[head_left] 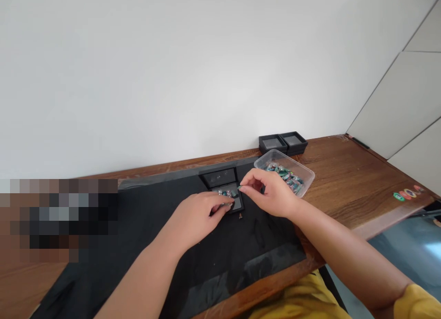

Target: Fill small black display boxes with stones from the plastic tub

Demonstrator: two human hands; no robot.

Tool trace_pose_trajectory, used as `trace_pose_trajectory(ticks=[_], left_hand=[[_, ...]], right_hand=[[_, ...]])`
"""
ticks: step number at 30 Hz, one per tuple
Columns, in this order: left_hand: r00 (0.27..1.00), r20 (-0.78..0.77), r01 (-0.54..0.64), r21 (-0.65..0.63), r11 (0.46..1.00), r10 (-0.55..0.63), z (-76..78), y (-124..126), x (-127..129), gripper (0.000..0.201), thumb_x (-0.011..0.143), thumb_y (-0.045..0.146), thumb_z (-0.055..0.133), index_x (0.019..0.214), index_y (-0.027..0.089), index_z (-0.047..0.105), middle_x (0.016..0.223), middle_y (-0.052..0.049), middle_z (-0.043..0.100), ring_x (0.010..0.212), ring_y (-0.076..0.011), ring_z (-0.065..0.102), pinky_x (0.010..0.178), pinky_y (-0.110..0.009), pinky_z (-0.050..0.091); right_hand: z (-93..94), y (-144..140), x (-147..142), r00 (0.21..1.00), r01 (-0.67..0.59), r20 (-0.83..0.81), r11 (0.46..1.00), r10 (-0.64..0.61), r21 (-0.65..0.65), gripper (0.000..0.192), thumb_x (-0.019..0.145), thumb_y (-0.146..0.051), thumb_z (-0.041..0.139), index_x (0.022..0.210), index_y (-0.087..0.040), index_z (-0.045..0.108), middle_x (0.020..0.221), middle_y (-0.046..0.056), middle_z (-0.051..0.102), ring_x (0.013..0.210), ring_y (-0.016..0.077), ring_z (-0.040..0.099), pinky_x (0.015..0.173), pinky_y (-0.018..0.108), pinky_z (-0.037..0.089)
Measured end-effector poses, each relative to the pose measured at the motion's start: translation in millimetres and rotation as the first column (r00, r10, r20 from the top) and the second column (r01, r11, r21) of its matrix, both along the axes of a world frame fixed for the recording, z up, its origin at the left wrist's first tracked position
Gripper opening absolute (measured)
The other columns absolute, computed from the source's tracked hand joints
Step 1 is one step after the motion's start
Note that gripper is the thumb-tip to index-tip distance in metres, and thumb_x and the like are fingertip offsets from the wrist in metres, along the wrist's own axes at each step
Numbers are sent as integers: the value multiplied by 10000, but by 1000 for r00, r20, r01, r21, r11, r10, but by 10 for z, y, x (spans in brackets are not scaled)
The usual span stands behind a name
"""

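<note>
One small black box (242, 203) lies open on a black mat (213, 259), its lid tilted back on the far side, just left of the pinched fingertips of the right hand (270, 193). That thumb and forefinger close on a small green piece (240, 187), its long axis seemingly running left to right. The left hand (200, 213) is the nearer, its fingers over the box's near left part; whether they grip anything cannot be told. Shiny beads (223, 193) sit inside the box. At far right, a clear plastic tub (309, 176) holds teal and pink pieces (284, 174); beyond it stand stacked black trays (296, 149).
</note>
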State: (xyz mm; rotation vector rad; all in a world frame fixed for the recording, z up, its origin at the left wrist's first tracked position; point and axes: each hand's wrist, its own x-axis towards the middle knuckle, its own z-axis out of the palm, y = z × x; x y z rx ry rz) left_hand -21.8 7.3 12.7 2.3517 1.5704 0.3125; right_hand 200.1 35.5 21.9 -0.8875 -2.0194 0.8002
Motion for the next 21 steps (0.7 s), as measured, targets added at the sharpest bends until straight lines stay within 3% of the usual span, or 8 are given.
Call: trace_pose_trajectory(ticks=[5, 12, 21], left_hand=[[999, 28, 25, -20, 999, -24, -19, -1, 6, 381, 941, 301, 467, 1094, 340, 813, 1152, 20, 809, 1021, -228, 746, 887, -331, 543], [999, 5, -31, -21, 999, 32, 83, -13, -11, 387, 926, 404, 459, 1074, 326, 808, 820, -9, 773, 751, -224, 696, 682, -315, 491], [987, -42, -159, -26, 987, 158, 91, -8, -41, 413, 877, 395, 448, 1100, 315, 787, 750, -12, 723, 719, -234, 669, 676, -314, 464]], right_hand=[[-8, -5, -6, 1000, -5, 2, 1000, 5, 12, 65, 931, -241, 633, 880, -200, 638, 752, -13, 663, 646, 123, 574, 626, 257, 431], [5, -13, -2, 1000, -19, -10, 1000, 19, 18, 84, 939, -251, 628, 875, -199, 643, 751, -11, 659, 641, 123, 569, 616, 255, 430], [34, -23, 6, 998, 0, 62, 999, -2, 33, 73, 926, -240, 637, 865, -201, 639, 747, -12, 661, 650, 123, 582, 616, 252, 416]])
